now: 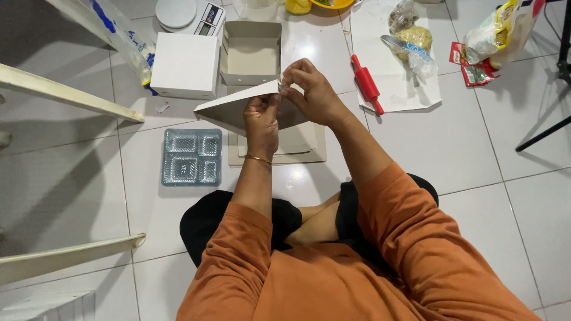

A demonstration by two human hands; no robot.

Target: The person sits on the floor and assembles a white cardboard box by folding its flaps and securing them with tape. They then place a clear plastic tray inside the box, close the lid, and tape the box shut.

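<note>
Both hands, left [262,119] and right [314,95], fingers pinched shut on a cardboard sheet [232,108]; plastic tray [191,157] just left of it; open box [251,52] behind.

A home floor is serving as a food-packing spot; white floor tiles [452,148] are filling the frame; a kitchen scale [189,14] and red rolling pin [366,83] are lying along the top.

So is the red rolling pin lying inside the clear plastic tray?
No, the red rolling pin lies on a white sheet to the right of the hands, while the clear plastic tray sits apart on the floor, left.
</note>
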